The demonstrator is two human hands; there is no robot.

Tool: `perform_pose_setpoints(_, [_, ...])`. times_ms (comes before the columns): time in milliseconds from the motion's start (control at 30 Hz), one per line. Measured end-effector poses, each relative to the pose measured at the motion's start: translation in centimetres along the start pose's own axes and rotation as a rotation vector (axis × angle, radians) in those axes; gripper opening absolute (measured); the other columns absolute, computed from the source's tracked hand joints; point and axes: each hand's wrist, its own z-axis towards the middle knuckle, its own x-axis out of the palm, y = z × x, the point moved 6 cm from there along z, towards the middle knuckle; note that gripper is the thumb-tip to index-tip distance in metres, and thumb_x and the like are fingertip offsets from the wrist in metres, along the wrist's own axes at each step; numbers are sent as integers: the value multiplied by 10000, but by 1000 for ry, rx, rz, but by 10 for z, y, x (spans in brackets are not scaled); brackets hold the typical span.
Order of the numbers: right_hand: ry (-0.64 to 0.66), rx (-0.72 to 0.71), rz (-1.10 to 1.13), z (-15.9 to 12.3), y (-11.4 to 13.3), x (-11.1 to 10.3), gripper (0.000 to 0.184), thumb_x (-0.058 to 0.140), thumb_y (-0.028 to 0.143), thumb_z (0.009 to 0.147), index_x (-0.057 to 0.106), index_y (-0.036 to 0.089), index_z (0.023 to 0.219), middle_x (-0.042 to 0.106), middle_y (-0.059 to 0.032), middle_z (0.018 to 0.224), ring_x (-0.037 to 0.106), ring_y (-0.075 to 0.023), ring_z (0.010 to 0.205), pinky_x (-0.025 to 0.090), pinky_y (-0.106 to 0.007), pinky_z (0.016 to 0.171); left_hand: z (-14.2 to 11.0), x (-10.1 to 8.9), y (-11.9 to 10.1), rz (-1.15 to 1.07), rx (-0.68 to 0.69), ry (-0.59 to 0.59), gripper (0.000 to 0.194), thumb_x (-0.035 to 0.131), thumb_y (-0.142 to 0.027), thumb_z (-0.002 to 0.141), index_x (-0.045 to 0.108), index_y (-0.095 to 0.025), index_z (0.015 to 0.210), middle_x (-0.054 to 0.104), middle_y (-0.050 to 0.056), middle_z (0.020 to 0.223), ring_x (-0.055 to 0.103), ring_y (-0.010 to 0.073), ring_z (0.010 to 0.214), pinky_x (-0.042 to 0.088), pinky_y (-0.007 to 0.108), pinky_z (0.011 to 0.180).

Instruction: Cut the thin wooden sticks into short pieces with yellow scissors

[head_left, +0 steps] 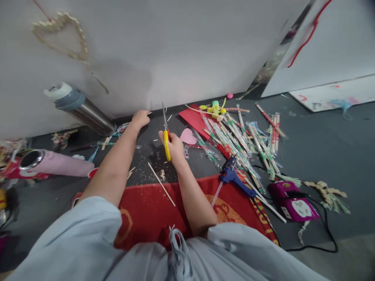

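Note:
My right hand (175,149) is closed round the yellow handles of a pair of scissors (166,145), whose blades point up toward the wall. At the back edge of the table, my left hand (141,118) has its fingers curled together, and a short pale stick piece (150,113) shows at the fingertips. Between my forearms a thin wooden stick (161,183) lies partly on a red towel (146,207). Small cut bits (163,173) and crumbs are scattered on the dark table. Just right of the scissors rests a pink paper heart (188,136).
On the left stand a steel bottle (93,117) and a lying pink bottle (64,163). To the right are wrapped chopsticks (234,136), a red paper sheet (195,119), a blue glue gun (236,177) and a purple power strip (293,201) with a black cable. A heart ornament (60,37) hangs on the wall.

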Motion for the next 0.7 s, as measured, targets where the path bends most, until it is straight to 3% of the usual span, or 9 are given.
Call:
perform_pose_setpoints(200, [-11,31,42,2,-2,-4,512,438,700,828,404,224,645,403,48,588,378,-115,582,280,-233,582,32,-2,20,16,-53,-18,557,466,-191,812,516,-191,1367,565,120,1384,553,277,1244,434,384,1042])
perform_pose_setpoints(300, [-3,30,45,3,-3,-3,516,428,705,829,421,221,652,413,44,600,386,-116,588,289,-234,591,40,-4,22,-2,-26,-55,520,431,-195,839,527,-189,1351,541,111,1410,528,263,1269,426,378,1055])
perform_pose_setpoints(700, [18,25,23,3,-4,-1,511,427,699,829,412,222,648,409,47,597,374,-116,585,273,-233,576,41,-3,-11,142,75,-28,435,370,-255,879,649,-252,1212,611,106,1287,571,281,1128,452,392,939])
